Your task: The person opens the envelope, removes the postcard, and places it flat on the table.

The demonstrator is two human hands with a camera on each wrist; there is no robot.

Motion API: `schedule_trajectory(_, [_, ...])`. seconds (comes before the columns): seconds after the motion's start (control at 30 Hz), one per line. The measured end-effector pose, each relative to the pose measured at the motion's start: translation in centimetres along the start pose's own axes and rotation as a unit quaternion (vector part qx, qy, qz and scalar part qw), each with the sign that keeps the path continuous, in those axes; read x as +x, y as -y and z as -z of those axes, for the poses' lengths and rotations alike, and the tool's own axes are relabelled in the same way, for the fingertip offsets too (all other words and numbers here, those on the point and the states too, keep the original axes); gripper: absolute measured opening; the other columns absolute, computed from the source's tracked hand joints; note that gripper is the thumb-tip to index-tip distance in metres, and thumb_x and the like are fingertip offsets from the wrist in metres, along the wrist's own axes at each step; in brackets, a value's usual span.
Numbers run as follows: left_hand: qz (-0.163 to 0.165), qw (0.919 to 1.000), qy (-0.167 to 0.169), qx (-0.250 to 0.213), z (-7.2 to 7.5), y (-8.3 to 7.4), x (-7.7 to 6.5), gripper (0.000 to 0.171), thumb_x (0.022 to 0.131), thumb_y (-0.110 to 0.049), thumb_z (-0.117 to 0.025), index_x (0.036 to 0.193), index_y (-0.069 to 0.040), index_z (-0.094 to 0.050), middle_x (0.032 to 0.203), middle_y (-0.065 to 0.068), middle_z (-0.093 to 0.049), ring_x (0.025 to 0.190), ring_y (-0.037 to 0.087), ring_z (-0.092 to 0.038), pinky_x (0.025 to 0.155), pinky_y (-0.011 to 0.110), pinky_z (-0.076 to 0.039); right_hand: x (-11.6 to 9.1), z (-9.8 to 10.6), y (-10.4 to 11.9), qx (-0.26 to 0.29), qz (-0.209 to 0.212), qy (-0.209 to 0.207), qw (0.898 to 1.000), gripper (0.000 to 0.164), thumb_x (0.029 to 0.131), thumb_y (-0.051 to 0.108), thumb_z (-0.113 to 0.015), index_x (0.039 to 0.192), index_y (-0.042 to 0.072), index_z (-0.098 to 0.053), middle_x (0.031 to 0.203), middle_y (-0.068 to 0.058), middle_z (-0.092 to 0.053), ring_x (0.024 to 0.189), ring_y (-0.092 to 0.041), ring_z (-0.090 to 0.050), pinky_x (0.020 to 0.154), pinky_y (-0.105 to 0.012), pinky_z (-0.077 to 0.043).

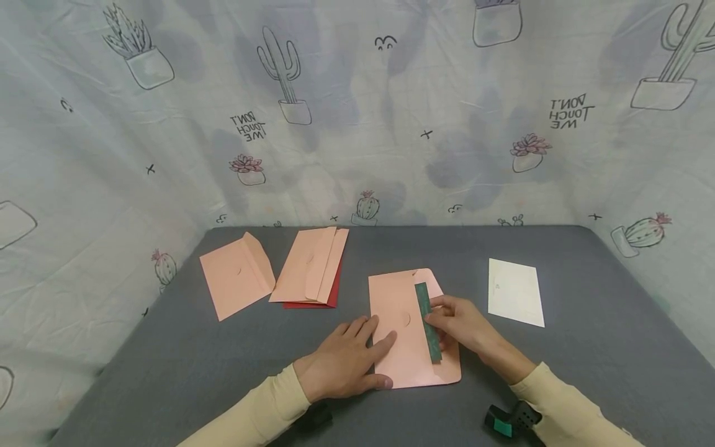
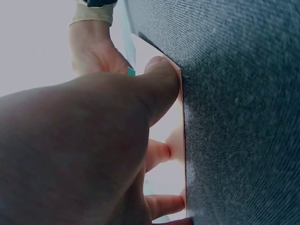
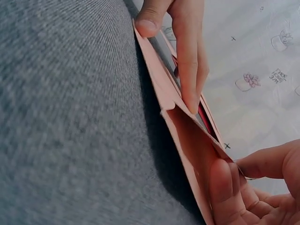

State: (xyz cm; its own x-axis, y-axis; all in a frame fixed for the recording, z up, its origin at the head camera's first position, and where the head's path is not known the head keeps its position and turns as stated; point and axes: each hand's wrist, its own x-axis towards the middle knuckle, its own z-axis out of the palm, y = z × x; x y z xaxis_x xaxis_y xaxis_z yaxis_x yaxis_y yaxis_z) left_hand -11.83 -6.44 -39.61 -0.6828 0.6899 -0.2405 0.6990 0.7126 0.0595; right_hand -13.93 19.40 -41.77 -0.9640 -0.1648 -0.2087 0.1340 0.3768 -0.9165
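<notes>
A pink envelope (image 1: 391, 347) lies on the grey table in front of me, its rounded flap side to the right. A narrow dark green strip (image 1: 427, 323) runs along its mouth. My left hand (image 1: 349, 357) rests spread over the envelope's left part, thumb at the near edge in the left wrist view. My right hand (image 1: 460, 323) pinches the edge of the mouth at the green strip. In the right wrist view the envelope (image 3: 157, 84) gapes, with fingers of the right hand (image 3: 262, 187) inside the opening.
At the back left lie a pink envelope (image 1: 234, 279) with its flap out and a small stack of pink envelopes (image 1: 304, 264) over a red piece (image 1: 334, 292). A white card (image 1: 514, 295) lies to the right. A patterned curtain (image 1: 357, 112) hangs behind the table.
</notes>
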Motion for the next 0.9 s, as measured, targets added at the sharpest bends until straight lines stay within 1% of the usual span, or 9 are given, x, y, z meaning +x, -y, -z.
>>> schedule_trajectory(0.1, [0.0,1.0,-0.001,0.0,-0.05,0.01,-0.01,0.075,0.095,-0.065,-0.054,0.158,-0.031,-0.035,0.163,0.012,-0.036,0.149,0.033,-0.038,0.117,0.052,-0.038,0.04,0.03,-0.01,-0.002,0.0,0.0,1.0,0.042,0.096,0.014,-0.064,0.132,-0.005,-0.055,0.08,-0.007,-0.068,0.059,-0.016,-0.063,0.058,-0.031,-0.057])
schedule_trajectory(0.2, [-0.001,1.0,-0.004,-0.002,-0.13,0.04,-0.02,0.074,0.095,-0.065,-0.055,0.158,-0.031,-0.035,0.163,0.013,-0.037,0.148,0.033,-0.038,0.116,0.052,-0.039,0.07,0.03,-0.02,0.001,-0.003,-0.003,1.0,0.038,0.096,0.015,-0.065,0.128,-0.005,-0.056,0.085,-0.008,-0.069,0.063,-0.016,-0.064,0.058,-0.031,-0.057])
schedule_trajectory(0.27, [-0.002,1.0,-0.006,-0.002,-0.15,0.06,-0.02,0.074,0.095,-0.064,-0.055,0.158,-0.031,-0.036,0.162,0.013,-0.037,0.148,0.033,-0.038,0.116,0.052,-0.039,0.11,0.06,-0.02,0.007,-0.005,-0.005,1.0,0.037,0.098,0.018,-0.065,0.126,-0.004,-0.057,0.083,-0.008,-0.067,0.062,-0.016,-0.064,0.058,-0.031,-0.057])
schedule_trajectory(0.4, [-0.004,1.0,-0.008,-0.003,-0.14,0.09,-0.01,0.073,0.095,-0.064,-0.055,0.158,-0.031,-0.036,0.162,0.013,-0.036,0.148,0.033,-0.038,0.116,0.052,-0.039,0.25,0.13,-0.15,0.014,-0.011,-0.013,1.0,0.036,0.1,0.022,-0.063,0.124,-0.004,-0.059,0.074,-0.007,-0.064,0.056,-0.015,-0.061,0.057,-0.03,-0.056])
schedule_trajectory(0.53, [-0.004,0.9999,-0.011,0.0,-0.14,0.09,0.01,0.073,0.095,-0.064,-0.055,0.158,-0.031,-0.036,0.162,0.013,-0.037,0.148,0.033,-0.039,0.115,0.052,-0.04,0.34,0.17,-0.31,0.008,-0.008,-0.017,1.0,0.04,0.099,0.018,-0.063,0.131,-0.005,-0.055,0.077,-0.007,-0.065,0.055,-0.015,-0.062,0.057,-0.03,-0.056])
schedule_trajectory(0.6, [-0.003,0.9999,-0.012,0.0,-0.13,0.07,0.0,0.074,0.095,-0.064,-0.056,0.158,-0.031,-0.036,0.162,0.013,-0.037,0.147,0.033,-0.039,0.115,0.052,-0.04,0.38,0.21,-0.33,0.007,-0.005,-0.02,1.0,0.042,0.098,0.016,-0.064,0.133,-0.005,-0.054,0.082,-0.008,-0.068,0.056,-0.015,-0.063,0.058,-0.031,-0.056])
schedule_trajectory(0.67, [-0.003,0.9999,-0.012,0.0,-0.13,0.07,0.0,0.073,0.095,-0.064,-0.056,0.158,-0.031,-0.036,0.162,0.013,-0.037,0.148,0.033,-0.039,0.115,0.052,-0.04,0.44,0.25,-0.34,0.007,-0.002,-0.023,1.0,0.041,0.097,0.014,-0.064,0.132,-0.005,-0.055,0.086,-0.009,-0.069,0.058,-0.016,-0.064,0.058,-0.031,-0.057])
schedule_trajectory(0.9, [-0.005,0.9999,-0.012,-0.003,-0.12,0.1,0.01,0.073,0.095,-0.064,-0.056,0.157,-0.031,-0.037,0.162,0.012,-0.037,0.148,0.033,-0.039,0.115,0.052,-0.039,0.6,0.32,-0.47,0.004,0.001,-0.029,1.0,0.036,0.096,0.013,-0.065,0.126,-0.004,-0.059,0.089,-0.009,-0.071,0.068,-0.017,-0.066,0.061,-0.03,-0.056])
